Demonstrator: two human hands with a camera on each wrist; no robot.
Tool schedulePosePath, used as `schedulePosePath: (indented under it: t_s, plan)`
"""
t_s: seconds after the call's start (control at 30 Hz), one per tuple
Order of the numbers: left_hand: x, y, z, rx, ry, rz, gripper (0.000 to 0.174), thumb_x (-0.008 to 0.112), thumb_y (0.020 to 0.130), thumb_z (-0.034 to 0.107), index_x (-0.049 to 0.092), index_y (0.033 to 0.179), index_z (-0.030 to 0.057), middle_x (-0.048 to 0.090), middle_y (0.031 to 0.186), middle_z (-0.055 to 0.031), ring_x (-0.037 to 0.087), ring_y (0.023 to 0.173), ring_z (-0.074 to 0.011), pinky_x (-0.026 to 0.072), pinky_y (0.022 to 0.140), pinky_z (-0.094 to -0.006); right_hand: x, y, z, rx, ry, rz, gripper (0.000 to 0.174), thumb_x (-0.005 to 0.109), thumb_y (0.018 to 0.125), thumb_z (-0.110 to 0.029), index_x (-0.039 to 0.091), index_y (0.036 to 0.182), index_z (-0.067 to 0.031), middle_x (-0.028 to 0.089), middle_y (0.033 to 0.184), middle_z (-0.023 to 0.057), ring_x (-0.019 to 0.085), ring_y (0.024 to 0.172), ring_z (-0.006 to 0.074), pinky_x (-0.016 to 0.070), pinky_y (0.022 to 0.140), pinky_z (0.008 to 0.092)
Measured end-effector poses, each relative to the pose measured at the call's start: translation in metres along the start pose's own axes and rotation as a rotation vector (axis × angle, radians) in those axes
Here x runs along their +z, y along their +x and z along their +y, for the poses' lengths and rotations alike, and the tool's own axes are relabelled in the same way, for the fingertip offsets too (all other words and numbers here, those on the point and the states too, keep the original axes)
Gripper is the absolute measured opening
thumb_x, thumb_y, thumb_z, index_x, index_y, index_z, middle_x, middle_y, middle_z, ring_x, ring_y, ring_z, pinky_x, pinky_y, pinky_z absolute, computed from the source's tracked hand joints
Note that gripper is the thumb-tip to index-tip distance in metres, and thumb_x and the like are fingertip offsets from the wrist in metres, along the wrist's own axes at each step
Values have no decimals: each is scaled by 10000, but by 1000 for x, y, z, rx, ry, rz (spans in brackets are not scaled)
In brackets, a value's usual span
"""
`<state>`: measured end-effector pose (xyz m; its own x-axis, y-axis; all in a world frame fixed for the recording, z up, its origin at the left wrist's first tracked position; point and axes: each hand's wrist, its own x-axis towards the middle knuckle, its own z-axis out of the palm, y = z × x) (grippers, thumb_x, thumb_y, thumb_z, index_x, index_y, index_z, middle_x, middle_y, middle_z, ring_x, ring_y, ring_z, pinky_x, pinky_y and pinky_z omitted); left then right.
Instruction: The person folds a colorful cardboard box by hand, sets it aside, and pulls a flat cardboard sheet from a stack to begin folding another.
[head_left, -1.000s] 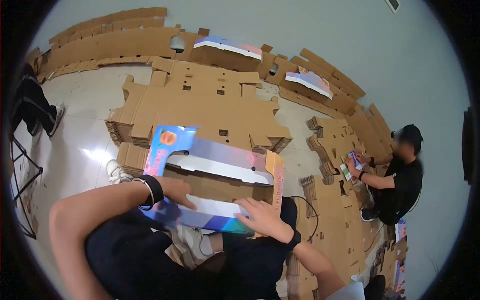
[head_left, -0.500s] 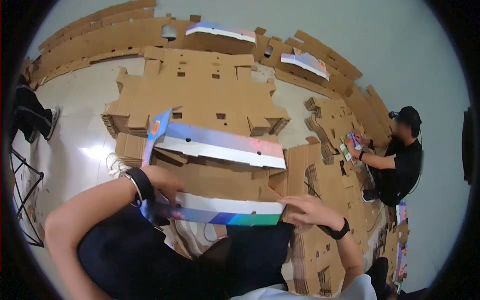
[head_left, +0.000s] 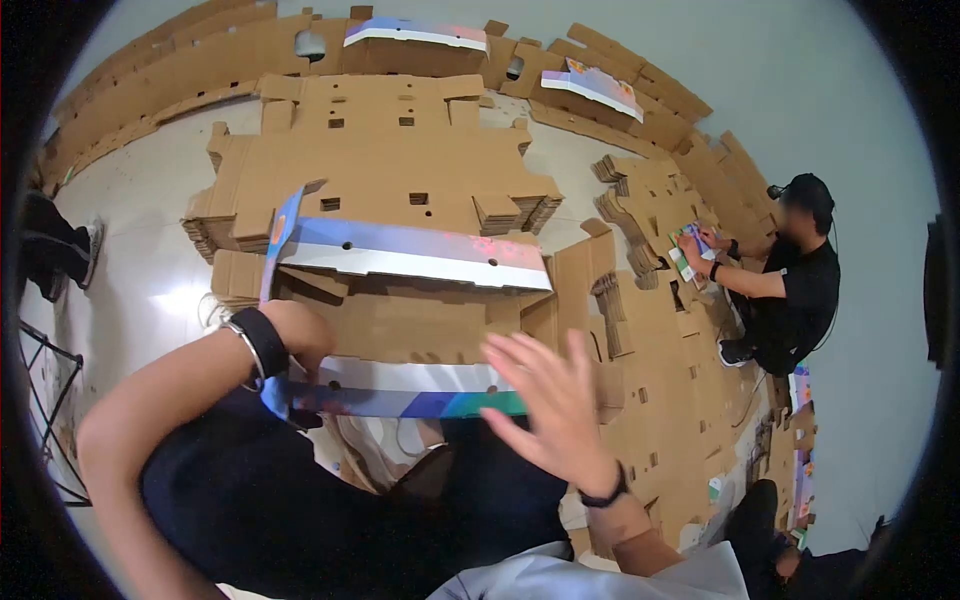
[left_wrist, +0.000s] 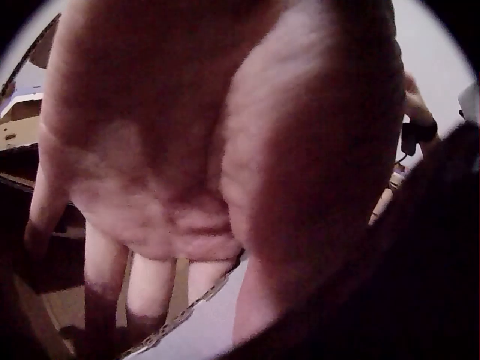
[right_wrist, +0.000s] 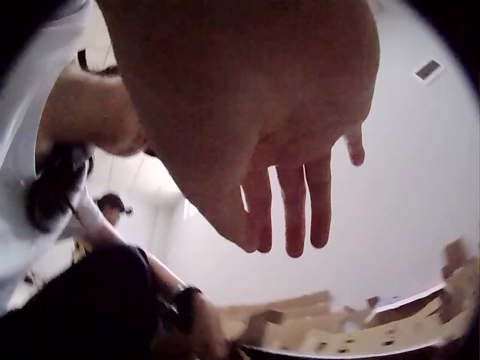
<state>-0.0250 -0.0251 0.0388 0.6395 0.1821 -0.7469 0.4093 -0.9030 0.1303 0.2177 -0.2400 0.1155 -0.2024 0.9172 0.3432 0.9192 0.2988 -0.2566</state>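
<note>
A partly folded cardboard box (head_left: 410,262) with blue, purple and green print and white edge strips lies across the person's lap in the head view. Its left end panel (head_left: 284,225) stands up, while brown flaps (head_left: 568,290) spread outward at the right end. My left hand (head_left: 300,332) grips the near wall by its left corner. In the left wrist view its fingers (left_wrist: 150,289) go down inside the wall and the thumb stays outside. Fingers spread, my right hand (head_left: 550,415) is over the right part of the near wall and holds nothing.
A large stack of flat brown cardboard (head_left: 370,165) lies ahead, and further stacks (head_left: 650,400) are to the right. Cardboard pieces (head_left: 170,85) line the wall. Another person (head_left: 800,270) works with a printed piece at right. A black metal frame (head_left: 55,410) stands at left.
The box's right end, upright with its printed side showing, has come open into brown flaps. My right hand moved from the near wall to the right end, then lifted back left, fingers spread.
</note>
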Motion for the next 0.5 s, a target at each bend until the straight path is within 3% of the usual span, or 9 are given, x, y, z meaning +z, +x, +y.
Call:
schedulePosePath:
  t_s: [0.03,0.07,0.13,0.17,0.23,0.33,0.37,0.43,0.5]
  plan:
    - [-2,-3,3,-54,-11,40,471,748,672,437,678,980,88,681,906,-155,653,849,-356,520,709,-441,23,8,2,-24,-48,-16,501,638,834,-286,507,1292,-130,593,1202,52,570,1092,262,284,1050,525]
    - [-2,-6,5,-104,-18,81,448,772,655,412,711,940,71,689,909,-145,662,838,-340,520,706,-432,45,3,22,-19,-38,-3,501,638,834,-286,507,1292,-130,593,1202,52,570,1092,262,284,1050,525]
    - [2,-8,7,-87,-31,100,396,765,667,381,710,899,64,686,884,-148,659,840,-353,523,701,-432,72,-15,65,104,80,-233,407,612,852,-343,572,1171,-93,647,1027,125,613,954,315,453,872,450]
    - [8,-11,7,-62,22,174,385,766,664,365,704,878,51,683,876,-149,660,843,-351,523,700,-433,62,-22,72,104,68,-236,407,612,852,-343,572,1171,-93,647,1027,125,613,954,315,453,872,450]
    - [13,-24,4,119,41,449,285,732,673,282,678,791,27,670,805,-133,666,791,-306,506,636,-416,43,-29,80,282,90,-381,378,629,844,-396,634,950,-33,643,818,176,619,776,349,486,651,407]
    - [3,-40,19,53,363,549,120,590,770,195,638,758,85,659,755,-92,666,700,-251,462,522,-358,36,-33,74,205,11,-339,371,626,848,-407,660,803,-40,617,676,162,613,659,346,473,567,409]
    - [6,-41,19,7,505,682,79,590,768,200,601,743,125,635,723,-52,628,665,-212,401,553,-327,34,-31,77,208,13,-340,371,626,848,-407,660,803,-40,617,676,162,613,659,346,473,567,409]
    - [-8,-54,30,-60,590,755,77,588,769,205,588,751,130,619,725,-45,616,684,-200,393,589,-332,23,-22,89,94,-81,-603,366,626,850,-420,689,795,-64,611,648,159,617,636,331,469,560,399]
    - [-23,-65,33,-207,686,903,108,590,763,172,575,842,101,585,759,-43,602,772,-201,407,692,-345,-6,-8,88,120,-118,-517,317,648,831,-393,703,814,-82,615,646,153,620,627,322,471,559,388]
